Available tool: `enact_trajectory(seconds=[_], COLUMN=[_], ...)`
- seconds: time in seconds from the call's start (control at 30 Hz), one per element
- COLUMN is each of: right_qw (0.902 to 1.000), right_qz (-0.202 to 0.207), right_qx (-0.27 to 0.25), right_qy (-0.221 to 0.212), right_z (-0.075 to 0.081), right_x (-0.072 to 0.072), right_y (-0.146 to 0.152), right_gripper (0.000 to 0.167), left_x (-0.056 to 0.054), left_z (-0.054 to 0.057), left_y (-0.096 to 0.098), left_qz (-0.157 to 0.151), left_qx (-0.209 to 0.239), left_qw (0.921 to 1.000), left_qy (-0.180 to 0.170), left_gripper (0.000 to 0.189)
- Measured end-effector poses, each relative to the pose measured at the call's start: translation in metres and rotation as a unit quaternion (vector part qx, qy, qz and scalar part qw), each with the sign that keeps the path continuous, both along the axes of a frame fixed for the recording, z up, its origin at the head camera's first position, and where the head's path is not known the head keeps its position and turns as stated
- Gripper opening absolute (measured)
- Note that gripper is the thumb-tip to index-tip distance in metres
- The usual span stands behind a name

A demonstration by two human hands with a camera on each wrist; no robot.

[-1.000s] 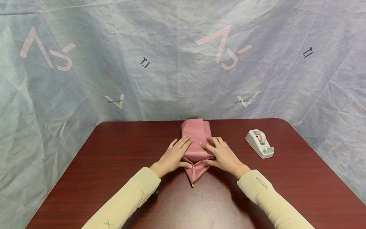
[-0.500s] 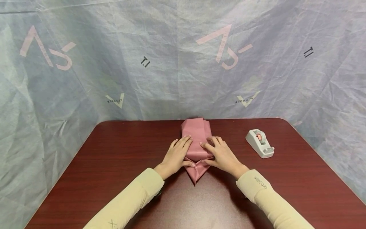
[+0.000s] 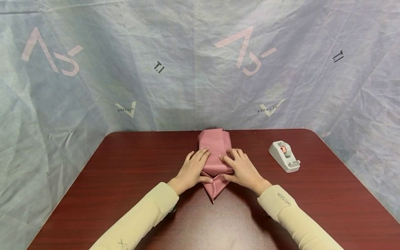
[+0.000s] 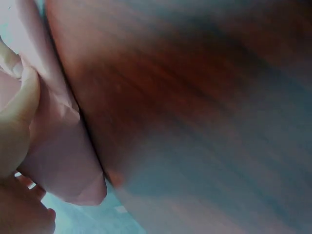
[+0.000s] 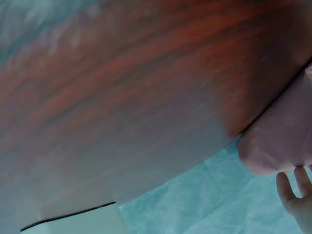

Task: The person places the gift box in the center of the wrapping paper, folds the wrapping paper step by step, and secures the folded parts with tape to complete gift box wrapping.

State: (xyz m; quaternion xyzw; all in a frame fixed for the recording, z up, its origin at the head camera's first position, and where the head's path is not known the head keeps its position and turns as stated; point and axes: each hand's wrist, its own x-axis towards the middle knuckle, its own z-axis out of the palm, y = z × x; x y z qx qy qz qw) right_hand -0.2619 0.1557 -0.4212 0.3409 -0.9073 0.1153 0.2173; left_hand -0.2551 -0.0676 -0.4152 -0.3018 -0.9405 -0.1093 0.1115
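So, pink pkg (image 3: 215, 152) on red woodgrain tbl (image 3: 137, 163), grey cloth (image 3: 187, 86) behind.

Covering parts of both long sides of the pink wrapped parcel (image 3: 214, 159) with the left hand (image 3: 189, 172) and right hand (image 3: 247, 172). Partly obscuring the folded flap (image 3: 215, 190) under both thumbs (image 3: 205, 179). Losing the sleeves (image 3: 137, 218) and the near edge of the table (image 3: 143, 152) below the head view. Running the printed cloth backdrop (image 3: 178, 38) past the top and sides. Cropping parcel and left hand at the left wrist view's left edge, blurring the table's grain. Cropping parcel and fingers (image 5: 302, 181) at the right wrist view's right edge, leaving a pale bottom-edge shape (image 5: 78, 223) unidentifiable.
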Motion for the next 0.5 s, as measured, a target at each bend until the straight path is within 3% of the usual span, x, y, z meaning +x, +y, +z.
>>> enact_trajectory(seconds=[0.3,0.5], right_qw=[0.9992,0.9994], right_qz=[-0.029,-0.027], right_qx=[0.026,0.019], right_qy=[0.008,-0.007], right_z=[-0.0009,0.0013], right_x=[0.0014,0.0023], right_y=[-0.0064,-0.0086], right_gripper=[0.065,0.063], left_x=[-0.0002,0.0001], left_z=[-0.0014,-0.0002], left_y=[0.0014,0.0033], left_qz=[0.009,0.015], left_qx=[0.007,0.014], left_qw=[0.9999,0.9998], left_qy=[0.008,0.003], left_gripper=[0.095,0.093])
